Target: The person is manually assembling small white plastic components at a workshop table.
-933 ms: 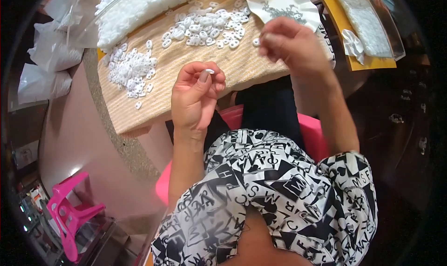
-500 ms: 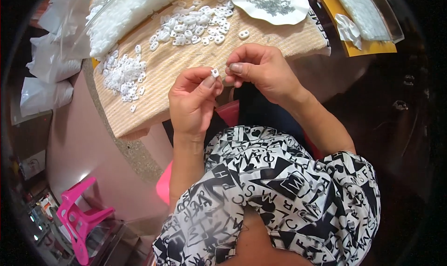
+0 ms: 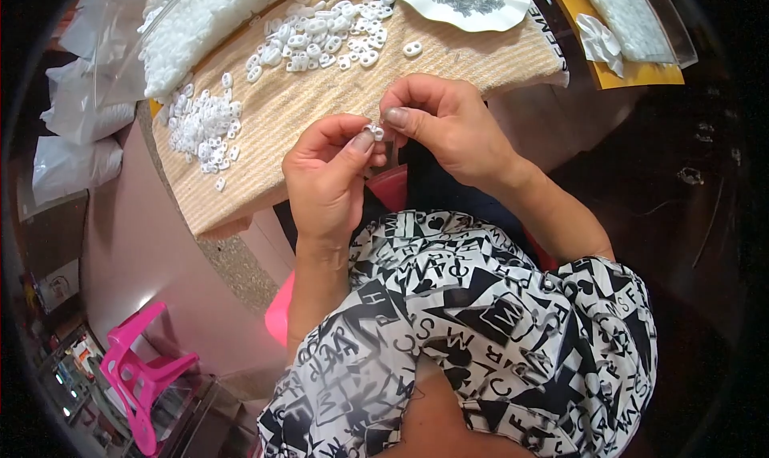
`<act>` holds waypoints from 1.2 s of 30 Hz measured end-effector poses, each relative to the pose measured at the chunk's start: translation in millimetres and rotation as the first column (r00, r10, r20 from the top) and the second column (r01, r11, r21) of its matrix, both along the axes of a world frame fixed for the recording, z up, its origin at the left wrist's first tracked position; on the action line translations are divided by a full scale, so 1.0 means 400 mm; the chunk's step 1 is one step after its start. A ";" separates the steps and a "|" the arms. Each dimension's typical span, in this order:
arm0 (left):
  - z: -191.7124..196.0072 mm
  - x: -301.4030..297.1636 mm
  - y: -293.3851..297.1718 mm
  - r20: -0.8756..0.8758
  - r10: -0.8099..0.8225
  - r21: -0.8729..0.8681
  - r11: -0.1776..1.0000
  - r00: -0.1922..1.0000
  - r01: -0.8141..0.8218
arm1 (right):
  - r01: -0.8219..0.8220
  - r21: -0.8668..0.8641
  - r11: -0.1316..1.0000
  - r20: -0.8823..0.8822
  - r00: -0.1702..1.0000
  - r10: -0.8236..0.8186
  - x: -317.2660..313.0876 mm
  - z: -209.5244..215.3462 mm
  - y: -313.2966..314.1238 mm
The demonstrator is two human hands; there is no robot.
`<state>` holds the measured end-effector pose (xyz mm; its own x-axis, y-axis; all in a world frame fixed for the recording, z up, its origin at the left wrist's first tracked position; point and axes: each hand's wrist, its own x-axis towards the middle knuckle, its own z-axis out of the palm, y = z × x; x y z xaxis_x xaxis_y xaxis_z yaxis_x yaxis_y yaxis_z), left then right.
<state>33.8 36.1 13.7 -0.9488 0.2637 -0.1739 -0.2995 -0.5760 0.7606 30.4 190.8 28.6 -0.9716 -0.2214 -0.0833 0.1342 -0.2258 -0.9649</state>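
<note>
Bare forearms, a busy black-and-white printed garment

The person wears a loose top or dress (image 3: 481, 338) printed all over in black and white: blocky capital letters, triangles, squares and angular patches set at every angle, the letters white on black in some places and black on white in others. The fabric falls in soft folds over the lap and torso and fills the lower middle of the view. Both forearms are uncovered up to where they meet the garment. The hands (image 3: 328, 177) are bare, with no gloves, rings or wristbands showing; the nails are short, and the thumbnails look unpainted.
</note>
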 end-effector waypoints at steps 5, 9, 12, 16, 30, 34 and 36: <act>0.007 0.004 0.003 -0.003 0.011 -0.041 0.999 1.000 -0.011 | -0.002 0.027 1.000 0.046 0.999 0.001 0.003 0.007 0.000; 0.004 0.005 0.004 -0.038 0.014 -0.042 0.999 0.999 -0.016 | -0.002 0.084 0.996 0.002 1.000 0.002 0.004 0.004 -0.001; 0.004 0.008 0.007 -0.031 0.016 -0.058 0.998 0.999 -0.018 | -0.001 0.152 0.988 -0.029 1.000 0.005 0.004 0.004 0.000; 0.003 0.010 0.007 -0.018 0.018 -0.062 0.998 1.000 -0.019 | -0.010 0.136 0.991 -0.020 1.000 0.012 0.006 0.013 -0.004; 0.004 0.021 0.011 -0.118 0.044 -0.208 0.976 0.992 -0.069 | -0.029 0.179 0.983 0.000 1.000 0.029 0.015 0.021 -0.011; 0.002 0.022 0.017 -0.226 0.081 -0.221 0.966 0.971 -0.132 | -0.026 0.225 0.974 -0.008 1.000 0.029 0.019 0.023 -0.018; 0.003 0.023 0.017 -0.265 0.082 -0.250 0.956 0.961 -0.151 | -0.028 0.261 0.965 -0.029 0.999 0.037 0.018 0.026 -0.016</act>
<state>42.9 42.7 14.8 -0.9918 0.1254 0.0233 -0.0239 -0.3623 0.9318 37.5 184.4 39.2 -0.9674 -0.2282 -0.1099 0.1040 0.0377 -0.9939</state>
